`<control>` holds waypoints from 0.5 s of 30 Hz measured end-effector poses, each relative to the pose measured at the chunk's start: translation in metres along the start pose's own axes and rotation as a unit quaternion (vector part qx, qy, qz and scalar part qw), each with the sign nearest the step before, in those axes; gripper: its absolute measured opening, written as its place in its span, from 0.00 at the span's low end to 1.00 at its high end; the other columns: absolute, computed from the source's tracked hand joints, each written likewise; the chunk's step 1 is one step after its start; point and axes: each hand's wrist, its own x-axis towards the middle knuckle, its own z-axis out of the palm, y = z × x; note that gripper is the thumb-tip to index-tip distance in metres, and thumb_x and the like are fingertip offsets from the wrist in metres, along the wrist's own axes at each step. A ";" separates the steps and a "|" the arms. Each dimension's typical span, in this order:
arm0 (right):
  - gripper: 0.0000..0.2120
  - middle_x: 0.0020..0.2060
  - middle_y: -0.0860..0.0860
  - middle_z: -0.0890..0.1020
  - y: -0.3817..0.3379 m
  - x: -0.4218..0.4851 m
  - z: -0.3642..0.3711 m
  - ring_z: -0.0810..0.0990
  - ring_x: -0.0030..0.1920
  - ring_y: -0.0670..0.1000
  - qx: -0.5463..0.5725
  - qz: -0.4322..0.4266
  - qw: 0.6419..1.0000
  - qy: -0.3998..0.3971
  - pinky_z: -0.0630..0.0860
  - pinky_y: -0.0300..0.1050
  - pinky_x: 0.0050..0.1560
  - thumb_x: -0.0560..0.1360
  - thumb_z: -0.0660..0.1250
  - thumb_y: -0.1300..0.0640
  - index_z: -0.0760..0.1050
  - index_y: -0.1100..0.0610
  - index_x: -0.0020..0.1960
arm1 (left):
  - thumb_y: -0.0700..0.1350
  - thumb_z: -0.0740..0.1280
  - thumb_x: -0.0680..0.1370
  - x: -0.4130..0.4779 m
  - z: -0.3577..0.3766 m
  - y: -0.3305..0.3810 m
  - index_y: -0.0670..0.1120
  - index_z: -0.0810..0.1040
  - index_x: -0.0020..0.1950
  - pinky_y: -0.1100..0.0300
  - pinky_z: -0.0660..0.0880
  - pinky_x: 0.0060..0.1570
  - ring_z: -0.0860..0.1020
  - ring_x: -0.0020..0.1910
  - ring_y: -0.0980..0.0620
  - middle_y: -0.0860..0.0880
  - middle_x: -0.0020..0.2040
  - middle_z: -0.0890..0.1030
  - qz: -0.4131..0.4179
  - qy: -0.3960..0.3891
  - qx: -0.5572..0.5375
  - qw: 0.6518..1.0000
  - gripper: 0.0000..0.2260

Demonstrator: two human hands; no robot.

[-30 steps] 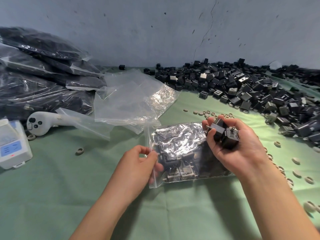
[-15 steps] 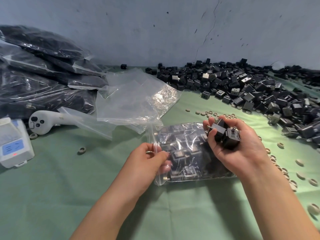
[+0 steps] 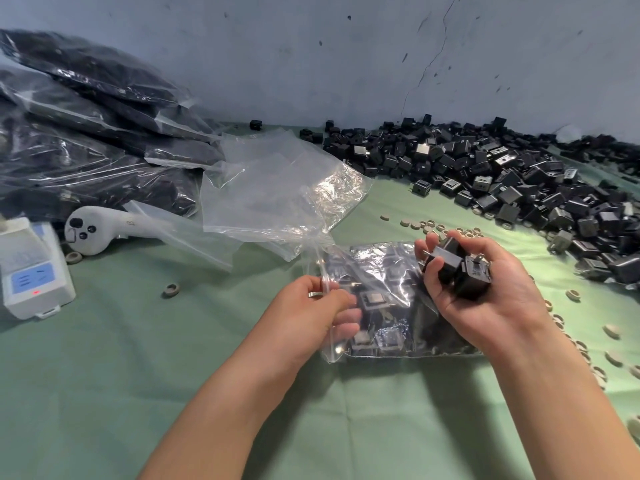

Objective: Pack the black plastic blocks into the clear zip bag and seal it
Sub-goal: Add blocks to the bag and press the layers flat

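Head view, green cloth, cracked grey wall

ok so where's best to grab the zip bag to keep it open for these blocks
By the upper lip of its mouth, coming from the left, as the left hand pinches it. The zip bag lies flat, mouth facing left, blocks weighing down the rest.

Glossy clear plastic bag; matt green cloth
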 end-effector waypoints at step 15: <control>0.04 0.49 0.59 0.84 0.015 -0.011 0.012 0.85 0.52 0.61 -0.046 0.039 0.997 -0.039 0.82 0.42 0.32 0.76 0.66 0.60 0.78 0.57 0.49 | 0.48 0.62 0.80 -0.006 0.002 0.003 0.51 0.74 0.62 0.62 0.70 0.54 0.76 0.52 0.55 0.55 0.52 0.78 0.288 0.252 0.311 0.870 0.11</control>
